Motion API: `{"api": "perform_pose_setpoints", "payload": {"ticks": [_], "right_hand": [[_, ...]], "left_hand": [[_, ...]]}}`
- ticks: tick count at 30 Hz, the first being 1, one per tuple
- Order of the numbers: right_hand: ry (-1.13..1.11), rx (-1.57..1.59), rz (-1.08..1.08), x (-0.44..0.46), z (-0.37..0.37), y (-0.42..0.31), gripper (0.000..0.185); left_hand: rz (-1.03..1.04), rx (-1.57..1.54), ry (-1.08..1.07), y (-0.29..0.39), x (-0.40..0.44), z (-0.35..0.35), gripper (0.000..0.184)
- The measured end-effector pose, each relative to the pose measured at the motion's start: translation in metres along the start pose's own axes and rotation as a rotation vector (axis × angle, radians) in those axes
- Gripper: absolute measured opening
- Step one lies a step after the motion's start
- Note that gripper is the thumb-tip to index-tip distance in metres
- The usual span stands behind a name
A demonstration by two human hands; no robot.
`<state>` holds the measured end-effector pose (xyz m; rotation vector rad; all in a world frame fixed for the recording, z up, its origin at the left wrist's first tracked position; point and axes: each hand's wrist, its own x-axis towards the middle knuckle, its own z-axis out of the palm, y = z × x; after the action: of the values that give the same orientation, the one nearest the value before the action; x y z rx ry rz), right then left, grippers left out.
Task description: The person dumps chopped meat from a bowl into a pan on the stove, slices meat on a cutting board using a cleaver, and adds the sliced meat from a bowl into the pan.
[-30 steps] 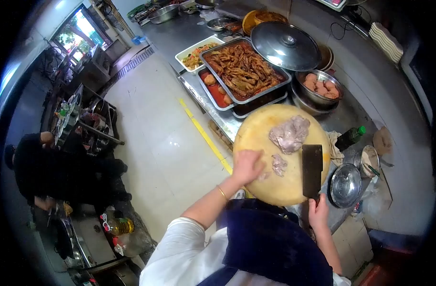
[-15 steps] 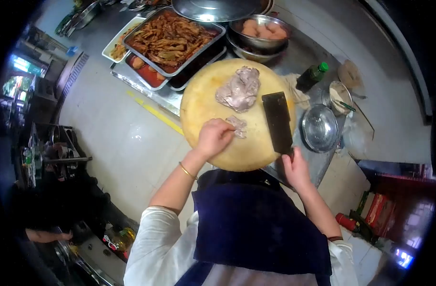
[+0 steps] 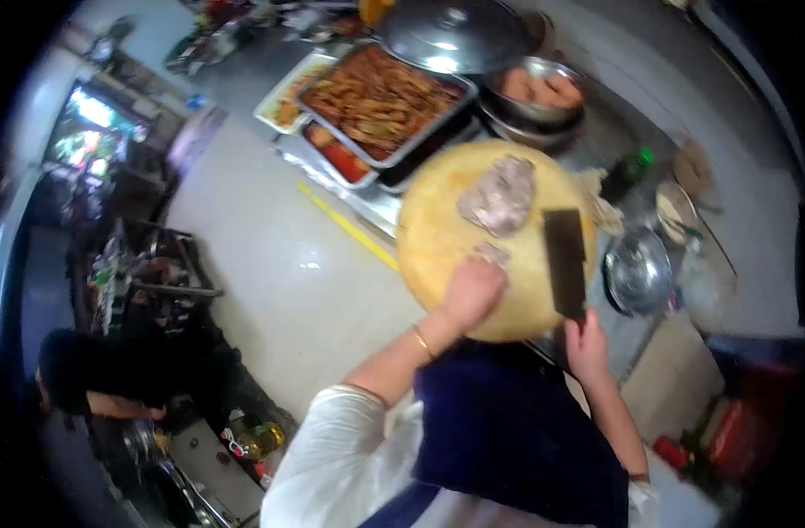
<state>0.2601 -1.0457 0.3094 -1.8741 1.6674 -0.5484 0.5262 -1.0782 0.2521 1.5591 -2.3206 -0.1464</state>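
Observation:
A round yellowish chopping board [image 3: 429, 220] bears a large lump of greyish cooked meat [image 3: 499, 195] and, nearer to me, some small meat pieces [image 3: 492, 253]. My left hand [image 3: 474, 294] is closed just on the near side of those pieces, over the board. Its fingertips are hidden and blurred, so what they hold, if anything, does not show. My right hand [image 3: 585, 345] grips the handle of a dark cleaver [image 3: 565, 262] at the board's right edge. The blade lies flat over the board, pointing away from me, to the right of the meat.
Beyond the board stand a metal tray of braised food [image 3: 380, 101], a pot lid [image 3: 455, 35] and stacked steel bowls [image 3: 534, 132]. To the right are a green-capped bottle [image 3: 627, 174] and a metal bowl [image 3: 638, 271]. Another person's arm [image 3: 125, 407] shows at lower left.
The view has swung, so everything sits further right and lower. My left hand has drawn back slightly from the small meat pieces and curled more. The right hand still holds the cleaver.

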Motion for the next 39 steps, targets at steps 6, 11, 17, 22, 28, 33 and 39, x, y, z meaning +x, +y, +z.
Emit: {"api": "perform_pose_setpoints", "payload": {"ticks": [6, 11, 17, 22, 28, 33, 39], "right_hand": [[-0.064, 0.091, -0.074, 0.008, -0.005, 0.008, 0.029], [-0.153, 0.068, 0.018, 0.013, -0.015, 0.001, 0.031], [-0.116, -0.006, -0.106, 0.012, -0.01, 0.013, 0.03], [-0.11, 0.082, -0.074, 0.007, -0.009, 0.009, 0.031], [-0.02, 0.12, -0.04, 0.003, -0.001, 0.015, 0.03], [-0.032, 0.157, 0.014, -0.002, 0.003, 0.016, 0.03], [-0.251, 0.034, -0.092, -0.004, -0.018, -0.012, 0.034]], "left_hand": [[-0.185, -0.24, 0.194, 0.035, -0.01, -0.012, 0.011], [-0.207, -0.088, 0.217, 0.028, -0.017, -0.013, 0.011], [-0.402, -0.335, 0.402, 0.008, -0.032, 0.01, 0.023], [-0.397, -0.395, 0.373, 0.003, -0.02, -0.003, 0.034], [-0.188, -0.089, 0.292, -0.007, 0.011, -0.013, 0.033], [-0.273, -0.139, 0.163, -0.011, 0.005, -0.019, 0.02], [-0.775, -1.073, 0.748, -0.059, -0.011, -0.015, 0.026]]}}
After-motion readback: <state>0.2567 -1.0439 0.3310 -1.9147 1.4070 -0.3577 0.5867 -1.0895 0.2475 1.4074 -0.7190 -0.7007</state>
